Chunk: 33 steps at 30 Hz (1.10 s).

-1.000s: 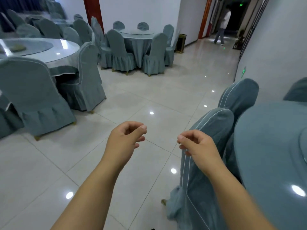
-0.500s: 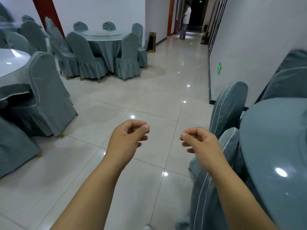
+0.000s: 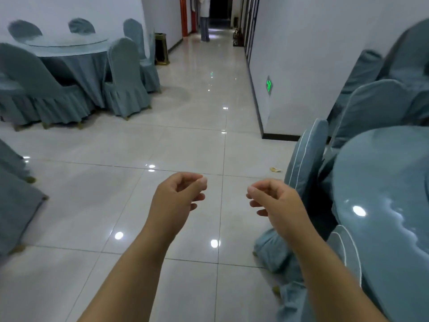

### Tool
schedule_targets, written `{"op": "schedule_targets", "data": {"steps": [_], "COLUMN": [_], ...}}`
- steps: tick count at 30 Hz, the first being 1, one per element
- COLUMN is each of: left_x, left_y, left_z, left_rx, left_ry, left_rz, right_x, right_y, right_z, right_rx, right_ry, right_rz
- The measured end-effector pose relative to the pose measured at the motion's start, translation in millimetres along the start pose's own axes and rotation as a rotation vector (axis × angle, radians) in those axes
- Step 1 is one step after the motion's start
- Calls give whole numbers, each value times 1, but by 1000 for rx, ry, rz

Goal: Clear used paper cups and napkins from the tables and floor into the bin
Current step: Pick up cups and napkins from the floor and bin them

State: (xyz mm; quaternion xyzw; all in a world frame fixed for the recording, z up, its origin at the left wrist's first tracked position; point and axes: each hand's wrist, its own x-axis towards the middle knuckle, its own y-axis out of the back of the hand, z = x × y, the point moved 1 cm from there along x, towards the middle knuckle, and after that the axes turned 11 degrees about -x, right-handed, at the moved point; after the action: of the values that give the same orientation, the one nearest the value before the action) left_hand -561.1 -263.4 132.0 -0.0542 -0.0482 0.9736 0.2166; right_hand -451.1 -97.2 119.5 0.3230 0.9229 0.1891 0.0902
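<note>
Two empty, loosely curled hands, left hand (image 3: 176,198) and right hand (image 3: 276,203), held forward, likely ready to pick up; scrap (image 3: 275,169) lies on floor (image 3: 185,147) just beside chair (image 3: 306,154); bin (image 3: 161,48) well apart, across room.

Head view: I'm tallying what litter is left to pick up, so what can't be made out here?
All in the head view.
The scrap beside the near chair: too small to tell napkin from wrapper.
The near table: cut by the right edge, most of its top unseen.
The far table: distant and blurred, small litter would not show.
The bin: its own walls hide the inside.
</note>
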Motion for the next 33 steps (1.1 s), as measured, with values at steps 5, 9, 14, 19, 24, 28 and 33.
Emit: {"op": "schedule_targets", "data": {"steps": [5,9,14,19,24,28,33], "left_x": [92,168,264,337,415,486,576], "left_y": [-11,-12,-12,-37,-83,-131,-196], "left_z": [2,9,23,14,-5,-21,-34], "left_rx": [-18,-14,-3,7,39,86,157], "left_ry": [14,12,16,88,145,160,216], "left_rz": [-117,-206,-297,-390,-468,-495,-505], "right_x": [69,124,198,256,325,402,502], "right_y": [-10,-28,-52,-56,-41,-22,0], "right_z": [1,-3,-19,-11,22,51,79], "right_rx": [26,51,12,1,18,5,-21], "right_ry": [-76,-128,-159,-224,-303,-333,-392], "right_rz": [123,222,279,323,405,408,345]}}
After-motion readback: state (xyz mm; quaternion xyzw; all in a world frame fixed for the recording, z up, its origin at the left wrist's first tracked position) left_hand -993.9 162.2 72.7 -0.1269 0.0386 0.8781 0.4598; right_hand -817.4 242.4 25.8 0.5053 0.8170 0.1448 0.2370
